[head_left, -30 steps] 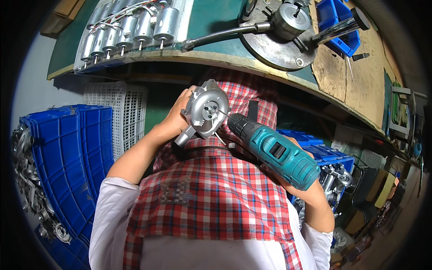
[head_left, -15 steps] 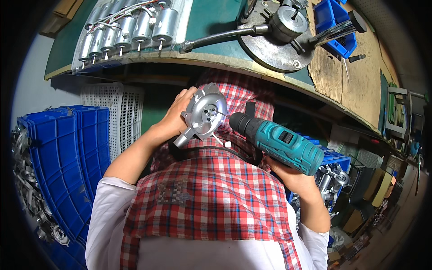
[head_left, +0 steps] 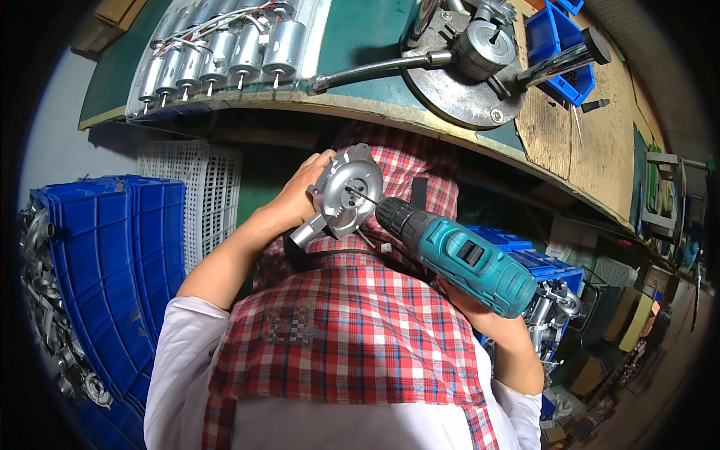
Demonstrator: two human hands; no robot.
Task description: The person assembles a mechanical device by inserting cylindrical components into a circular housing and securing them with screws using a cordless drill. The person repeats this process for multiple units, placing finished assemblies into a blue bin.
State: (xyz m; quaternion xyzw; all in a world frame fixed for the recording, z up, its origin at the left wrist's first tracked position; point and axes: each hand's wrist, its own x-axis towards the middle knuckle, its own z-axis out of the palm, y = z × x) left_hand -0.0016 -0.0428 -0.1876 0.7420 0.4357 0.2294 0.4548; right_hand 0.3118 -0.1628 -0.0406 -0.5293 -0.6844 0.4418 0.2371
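Note:
In my left hand (head_left: 304, 189) is a round silver metal housing (head_left: 346, 214) with a short side spout, held tilted over my lap. Its dished face, with small dark holes at the hub, is turned toward the drill. My right hand (head_left: 472, 306) is wrapped around the grip of a teal cordless drill (head_left: 476, 262), mostly hidden beneath the drill's body. The drill points left, and its long thin bit (head_left: 363, 196) reaches to the hub of the housing. A small white connector (head_left: 386, 247) on a wire hangs just below the housing.
Silver motors (head_left: 246, 52) lie in a clear tray on the green bench (head_left: 360, 30) ahead. A lever press fixture (head_left: 465, 82) and a blue parts bin (head_left: 551, 37) stand to its right. Blue crates (head_left: 97, 262) and a white basket (head_left: 202, 195) are at the left; metal castings (head_left: 551, 304) at the right.
The drill has tilted and come closer to the housing, its bit now at the hub. The housing has turned slightly in my left hand.

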